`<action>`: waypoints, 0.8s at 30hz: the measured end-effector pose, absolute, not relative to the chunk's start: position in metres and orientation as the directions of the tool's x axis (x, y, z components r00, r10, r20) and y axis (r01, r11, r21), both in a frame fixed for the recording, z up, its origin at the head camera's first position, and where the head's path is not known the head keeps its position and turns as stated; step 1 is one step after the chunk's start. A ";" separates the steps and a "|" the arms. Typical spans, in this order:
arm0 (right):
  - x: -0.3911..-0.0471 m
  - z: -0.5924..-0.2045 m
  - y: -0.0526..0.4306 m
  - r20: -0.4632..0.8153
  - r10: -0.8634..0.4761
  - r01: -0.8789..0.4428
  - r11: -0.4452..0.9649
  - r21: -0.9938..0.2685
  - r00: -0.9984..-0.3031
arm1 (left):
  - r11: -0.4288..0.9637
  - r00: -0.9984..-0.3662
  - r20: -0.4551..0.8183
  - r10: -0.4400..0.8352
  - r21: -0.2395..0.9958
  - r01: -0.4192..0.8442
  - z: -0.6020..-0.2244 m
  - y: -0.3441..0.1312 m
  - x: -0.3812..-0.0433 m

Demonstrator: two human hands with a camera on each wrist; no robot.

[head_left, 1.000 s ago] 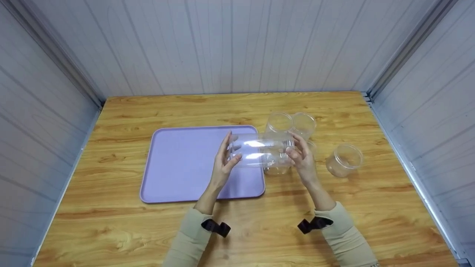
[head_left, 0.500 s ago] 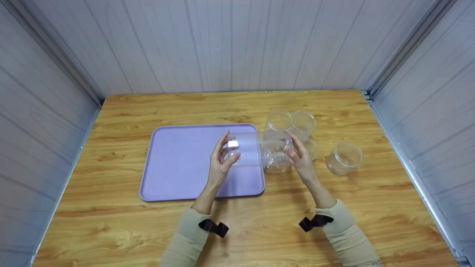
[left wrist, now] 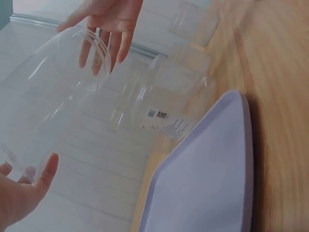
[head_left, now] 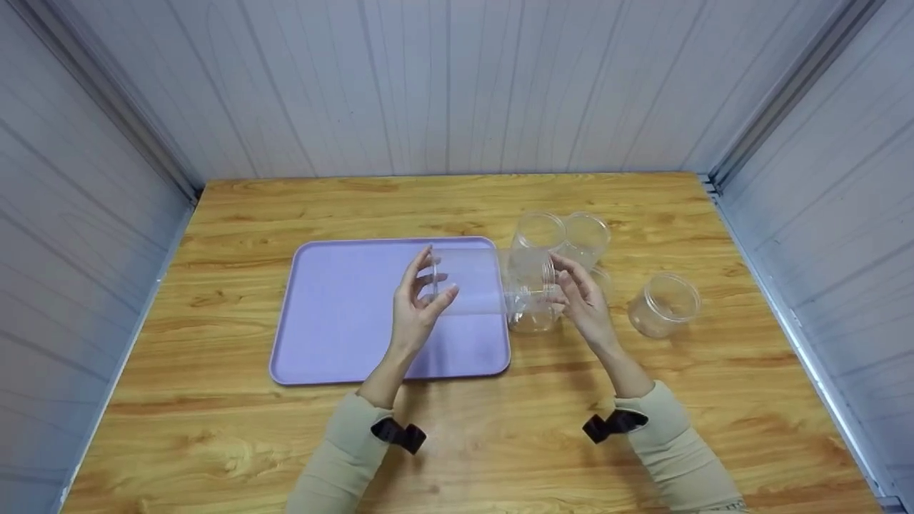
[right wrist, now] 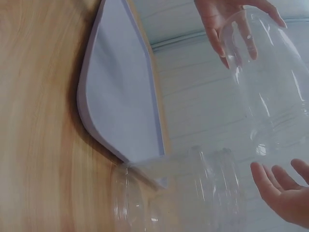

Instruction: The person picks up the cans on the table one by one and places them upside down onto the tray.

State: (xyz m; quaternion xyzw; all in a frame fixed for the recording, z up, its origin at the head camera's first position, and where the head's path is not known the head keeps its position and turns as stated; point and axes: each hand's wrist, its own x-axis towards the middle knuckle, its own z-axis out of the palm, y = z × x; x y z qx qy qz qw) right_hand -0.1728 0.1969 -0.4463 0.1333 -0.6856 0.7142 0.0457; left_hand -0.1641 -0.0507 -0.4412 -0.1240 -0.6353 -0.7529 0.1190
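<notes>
A clear plastic jar (head_left: 471, 282) is held on its side above the right part of the purple tray (head_left: 343, 314). My left hand (head_left: 414, 307) grips its base end, thumb in front and fingers round the far side. Around the threaded mouth end is my right hand (head_left: 585, 303), its fingers loosely spread at the rim and the thumb off the wall. In the right wrist view the right fingertips (right wrist: 273, 179) stand a little apart from the jar (right wrist: 270, 82). The left wrist view shows the ridged mouth of the jar (left wrist: 53, 96) beside the right hand (left wrist: 116, 24).
Several clear jars stand upright right of the tray, among them a front jar (head_left: 532, 321) partly behind the held one, and two back jars (head_left: 540, 232). A separate jar (head_left: 663, 307) stands farther right. A printed label (left wrist: 166, 125) shows on one jar. Panel walls enclose the wooden table (head_left: 457, 457).
The held jar has shifted slightly left and turned, its bright reflections fading. My left hand has moved a little left with it. My right fingers have loosened from the mouth end.
</notes>
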 end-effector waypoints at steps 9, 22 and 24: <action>-0.182 -0.448 0.201 0.314 -0.102 -0.330 0.345 -0.879 -0.944 | 0.067 -0.951 0.307 -0.044 0.950 0.304 -0.421 -0.061 -0.169; -0.197 -0.443 0.204 0.324 -0.305 -0.445 0.659 -0.607 -0.895 | 0.348 -0.949 0.314 -0.014 0.892 0.290 -0.427 -0.066 -0.198; -0.199 -0.442 0.203 0.294 -0.322 -0.436 0.680 -0.590 -0.900 | 0.398 -0.950 0.312 -0.009 0.873 0.283 -0.426 -0.066 -0.202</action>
